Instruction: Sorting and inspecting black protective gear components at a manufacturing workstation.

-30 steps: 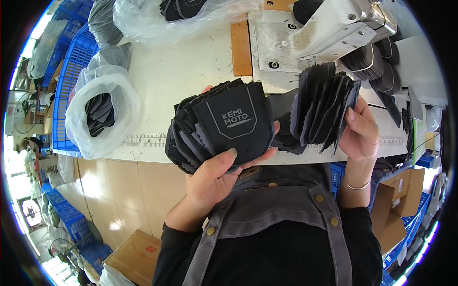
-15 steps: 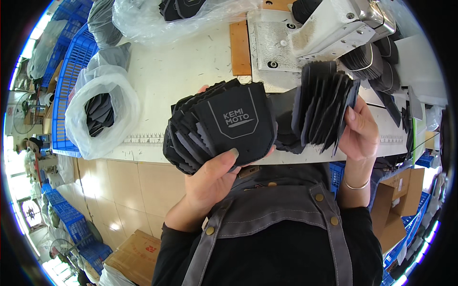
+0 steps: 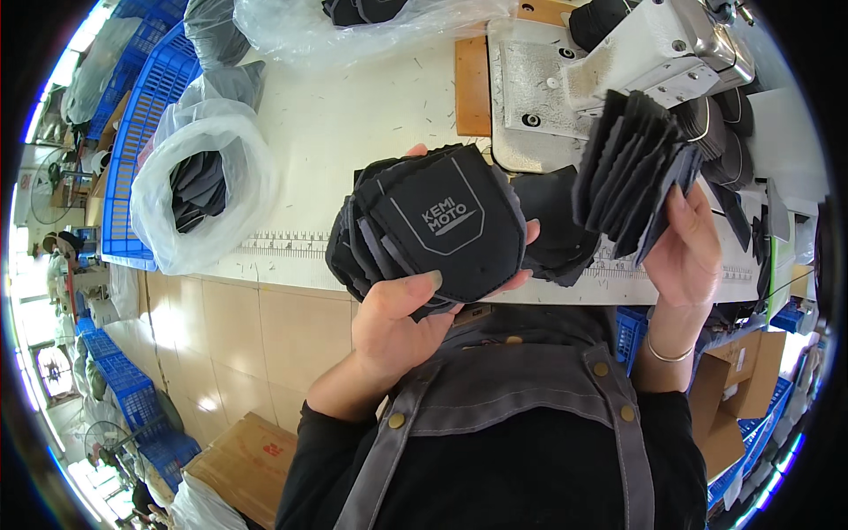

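Resting in the left hand, a stack of black pieces sits above the front edge of a white table, its top piece bearing a pale outline and lettering. That hand grips it from below, thumb across the front. The right hand pinches a second bundle by its lower right side — thumb on the near face — with the edges slightly fanned. Between the two, a dark pile lies on the table, where a ruler strip runs along the front. Beyond stands a white machine; at left, an open plastic bag holds more dark pieces beside a blue basket.
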The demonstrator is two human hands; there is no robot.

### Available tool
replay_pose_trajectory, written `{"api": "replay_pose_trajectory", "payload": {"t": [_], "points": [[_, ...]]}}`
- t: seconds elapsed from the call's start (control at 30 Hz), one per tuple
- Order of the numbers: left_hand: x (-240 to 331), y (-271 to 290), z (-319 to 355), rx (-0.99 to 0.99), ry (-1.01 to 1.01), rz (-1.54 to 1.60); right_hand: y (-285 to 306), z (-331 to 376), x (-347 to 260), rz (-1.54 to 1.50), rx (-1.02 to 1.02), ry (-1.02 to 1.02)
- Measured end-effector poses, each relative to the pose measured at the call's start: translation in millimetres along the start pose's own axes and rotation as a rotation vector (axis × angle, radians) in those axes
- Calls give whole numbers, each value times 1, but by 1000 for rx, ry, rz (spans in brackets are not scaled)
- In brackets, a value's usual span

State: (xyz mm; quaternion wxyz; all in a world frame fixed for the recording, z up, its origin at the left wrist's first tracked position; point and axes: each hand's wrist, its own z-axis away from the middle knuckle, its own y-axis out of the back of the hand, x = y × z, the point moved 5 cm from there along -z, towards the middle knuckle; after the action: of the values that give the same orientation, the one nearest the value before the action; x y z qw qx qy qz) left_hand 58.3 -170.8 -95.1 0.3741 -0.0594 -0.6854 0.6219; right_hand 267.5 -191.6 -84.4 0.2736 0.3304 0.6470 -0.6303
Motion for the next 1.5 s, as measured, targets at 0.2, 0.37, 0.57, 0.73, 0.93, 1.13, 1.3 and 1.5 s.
{"api": "replay_pose_trajectory", "payload": {"t": [0.2, 0.37, 0.57, 0.73, 0.93, 1.13, 1.3, 1.5], "points": [[-1, -1, 1, 41, 25, -60, 8, 3, -1, -14, 1, -18], [0, 0, 2, 69, 15, -69, 13, 3, 0, -80, -115, -62], [-1, -2, 1, 127, -51, -142, -3, 7, 7, 14, -87, -63], [3, 14, 4, 218, -90, -922, -31, 11, 22, 344, -51, -62], [-1, 3, 1, 84, -54, -190, 9, 3, -1, 14, -73, 13], [-3, 2, 1, 104, -52, -120, 20, 6, -4, -96, -102, 13], [-1, 1, 0, 61, -73, -140, 11, 4, -1, -103, -43, 4], [-1, 1, 0, 66, -70, -142, 10, 5, 1, -132, -89, -22]]}}
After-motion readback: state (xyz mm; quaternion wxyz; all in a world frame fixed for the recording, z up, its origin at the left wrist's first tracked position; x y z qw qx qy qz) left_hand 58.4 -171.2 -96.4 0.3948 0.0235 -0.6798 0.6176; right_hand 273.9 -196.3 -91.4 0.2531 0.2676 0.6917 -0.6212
